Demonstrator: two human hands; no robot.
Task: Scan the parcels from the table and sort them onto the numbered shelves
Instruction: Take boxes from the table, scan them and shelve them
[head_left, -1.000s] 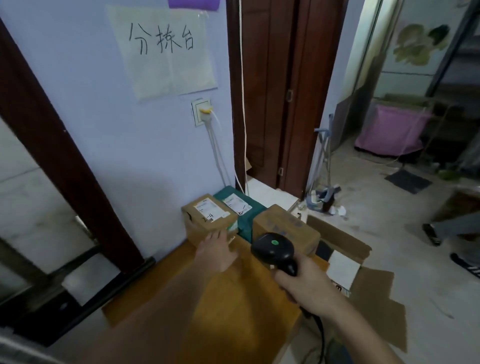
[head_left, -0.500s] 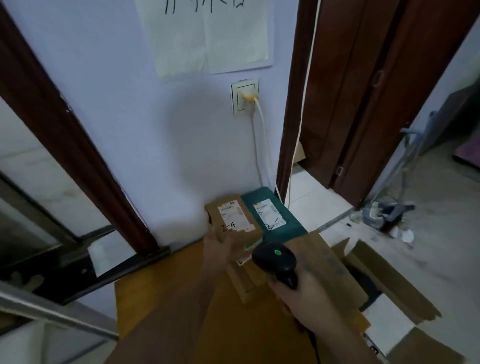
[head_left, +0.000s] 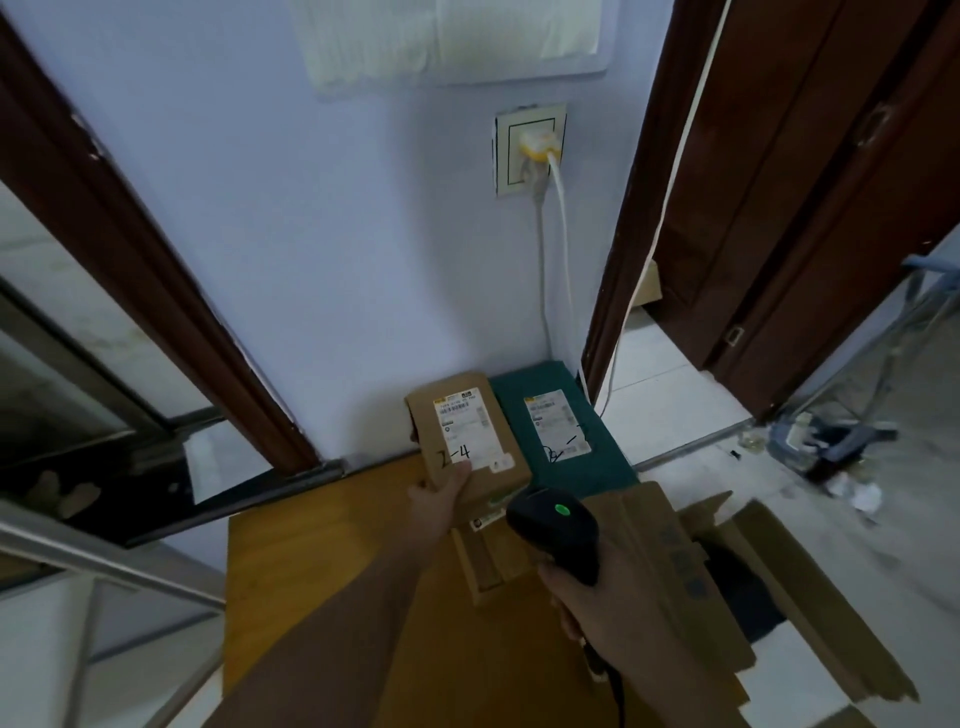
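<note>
On the wooden counter (head_left: 322, 571), the left hand (head_left: 434, 506) has just lifted the brown parcel (head_left: 467, 441), grip closed round it; the right hand (head_left: 597, 603) clasps the scanner (head_left: 553, 530), ready to scan.

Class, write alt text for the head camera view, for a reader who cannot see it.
A person's left hand grips a brown cardboard parcel hand-marked "2-4" on its white label, while the right hand holds a black handheld barcode scanner with a green light. A dark green parcel lies beside it on the wooden table.
</note>
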